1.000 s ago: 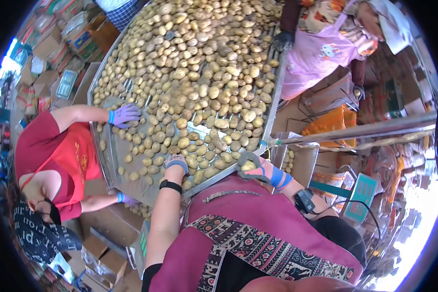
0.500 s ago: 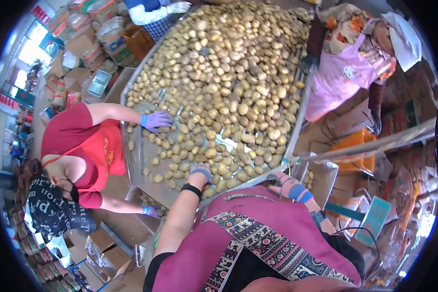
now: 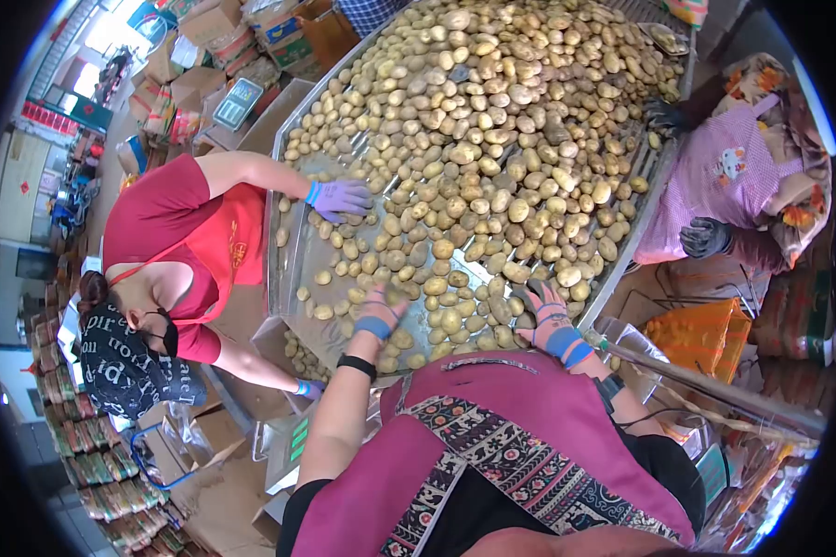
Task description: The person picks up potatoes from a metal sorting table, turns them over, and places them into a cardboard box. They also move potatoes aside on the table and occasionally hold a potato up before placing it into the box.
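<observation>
Potatoes (image 3: 529, 139) lie heaped on a metal sorting table (image 3: 299, 269), thinning out toward my side. My left hand (image 3: 379, 314), in a pink and blue glove, is over the loose potatoes at the near edge. Its fingertips are smeared by motion, so whether a potato is in them does not show. My right hand (image 3: 550, 325), gloved alike, rests at the near right part of the table. Its fingers are spread and bent against potatoes there, thumb apart.
At the left, a co-worker in a red apron (image 3: 237, 243) reaches one purple-gloved hand (image 3: 341, 199) onto the table. Another in a pink apron (image 3: 706, 176) stands at the right. A metal pole (image 3: 706, 385) runs beside my right arm. Cardboard boxes (image 3: 209, 23) are stacked behind.
My view has shifted. My right hand has come from beside the table's edge onto the potatoes. My left hand has turned and now moves over the near potatoes. The right co-worker's lower hand has risen.
</observation>
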A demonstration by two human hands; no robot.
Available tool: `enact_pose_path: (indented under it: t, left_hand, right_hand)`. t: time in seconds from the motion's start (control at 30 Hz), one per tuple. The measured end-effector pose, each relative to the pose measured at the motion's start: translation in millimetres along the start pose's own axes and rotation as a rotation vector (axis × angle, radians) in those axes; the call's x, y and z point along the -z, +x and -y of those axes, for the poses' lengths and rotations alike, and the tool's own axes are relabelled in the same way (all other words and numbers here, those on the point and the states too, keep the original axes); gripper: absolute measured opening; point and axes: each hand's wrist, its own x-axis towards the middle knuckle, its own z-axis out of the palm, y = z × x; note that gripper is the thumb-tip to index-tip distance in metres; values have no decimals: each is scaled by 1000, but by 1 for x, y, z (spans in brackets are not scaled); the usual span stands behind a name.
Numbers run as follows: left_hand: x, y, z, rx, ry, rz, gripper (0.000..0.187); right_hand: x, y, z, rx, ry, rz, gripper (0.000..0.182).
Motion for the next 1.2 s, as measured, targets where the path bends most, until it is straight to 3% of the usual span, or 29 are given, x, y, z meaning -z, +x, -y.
enact_pose_path:
  t: [0.07, 0.1, 0.17, 0.2, 0.27, 0.3, 0.37, 0.43, 0.5, 0.53, 0.57, 0.63, 0.67, 0.77, 0.9, 0.93, 0.97, 1.03, 1.07, 1.13, 1.17, 1.2]
  left_hand:
    - [2, 43, 53, 168, -174, -299, 69]
    - [14, 52, 64, 186, -176, -289, 69]
    - [31, 69, 79, 364, -1100, -23, 63]
    - [29, 70, 81, 373, -1096, -16, 63]
    - [18, 73, 81, -213, -839, 236, 53]
    - [20, 67, 66, -204, -845, 246, 53]
    - [39, 34, 5, -514, -602, 204, 47]
    - [39, 6, -39, -96, -1281, 653, 49]
    - [13, 15, -55, -694, -926, 719, 55]
    - [51, -1, -84, -417, -741, 728, 60]
    - [41, 5, -81, -418, -747, 730, 60]
    - [15, 18, -75, -467, 296, 129, 68]
    - [8, 22, -69, -618, 518, 88, 72]
    - [-9, 45, -37, -641, 629, 240, 71]
    - [12, 77, -8, -451, 662, 75, 69]
    - [19, 87, -3, -368, 682, -26, 68]
    - [23, 95, -3, -370, 686, -33, 68]
    - [31, 101, -9, -130, 678, -132, 66]
    - [20, 97, -13, -203, 714, -297, 62]
    - [12, 59, -58, -510, 486, -208, 54]
    - [17, 39, -100, -622, 661, 110, 47]
    - [2, 11, -112, -846, 565, 195, 45]
  right_hand:
    - [2, 1, 3, -16, -63, 49, 91]
    - [2, -1, 5, -41, -117, 91, 93]
    - [6, 1, 19, -81, -185, 156, 92]
    - [8, 2, 24, -89, -222, 153, 91]
    - [4, 6, 29, -105, -263, 142, 88]
    - [3, 10, 33, -112, -266, 155, 88]
    - [2, 19, 45, -261, -146, 150, 86]
    - [13, 23, 61, -211, -137, 89, 81]
    - [16, 25, 66, -300, 1238, 77, 72]
    - [14, 23, 68, 94, 1149, -35, 56]
    - [21, 20, 73, 91, 1144, -34, 56]
    - [39, 12, 84, -318, 2298, 427, 41]
    - [21, 9, 66, -236, 2263, 501, 32]
    - [23, -2, 66, -325, 2116, 467, 31]
    - [23, -11, 61, -278, 1852, 317, 32]
    - [16, -15, 54, -407, 1860, 289, 31]
    - [14, -19, 46, -398, 1862, 287, 31]
    - [20, -25, 42, -404, 1685, 295, 24]
    - [22, -28, 39, -404, 1693, 283, 24]
    - [24, -32, 33, 375, 530, -115, 23]
    - [13, -35, 27, 376, 534, -121, 23]
    - [-7, -37, 18, 89, 890, -120, 26]
